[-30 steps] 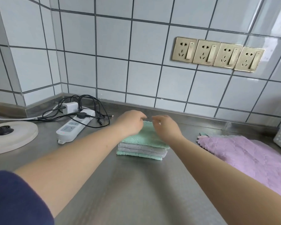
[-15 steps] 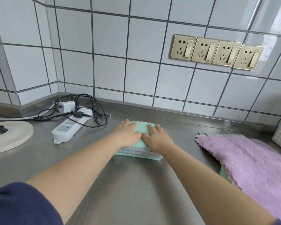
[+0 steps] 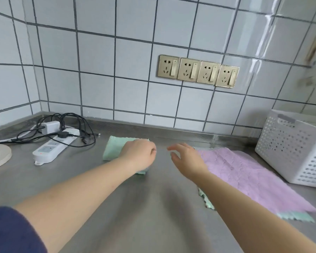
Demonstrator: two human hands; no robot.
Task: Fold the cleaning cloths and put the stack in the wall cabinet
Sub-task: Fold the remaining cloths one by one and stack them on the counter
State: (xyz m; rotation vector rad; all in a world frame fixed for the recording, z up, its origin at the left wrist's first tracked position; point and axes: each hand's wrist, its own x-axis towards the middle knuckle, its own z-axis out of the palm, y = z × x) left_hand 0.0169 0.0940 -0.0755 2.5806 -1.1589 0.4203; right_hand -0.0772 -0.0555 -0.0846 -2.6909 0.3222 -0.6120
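A: What are the hands gripping?

B: The left hand [image 3: 138, 155] lies palm-down on the folded stack of cloths [image 3: 115, 147], fingers curled over its right edge. Whether they pinch the stack or only press on it, I cannot tell. The right hand [image 3: 187, 158] holds nothing: fingers spread and loosely bent, above the bare steel counter [image 3: 153, 207].

A: Where is the stack against those hands?

B: Under the left hand and reaching out to its left, mint green on top, near the back of the counter. The right hand is just right of it, apart from it, at the left edge of a purple cloth [image 3: 248, 176] lying flat and unfolded. A green cloth [image 3: 295, 216] peeks out beneath the purple one.

A: And around that?

B: A white perforated basket [image 3: 292, 148] stands right of the purple cloth. A white power strip [image 3: 53, 147] with tangled black cables [image 3: 77, 125] lies left of the stack. Four gold wall sockets [image 3: 198, 71] sit on the tiles above.
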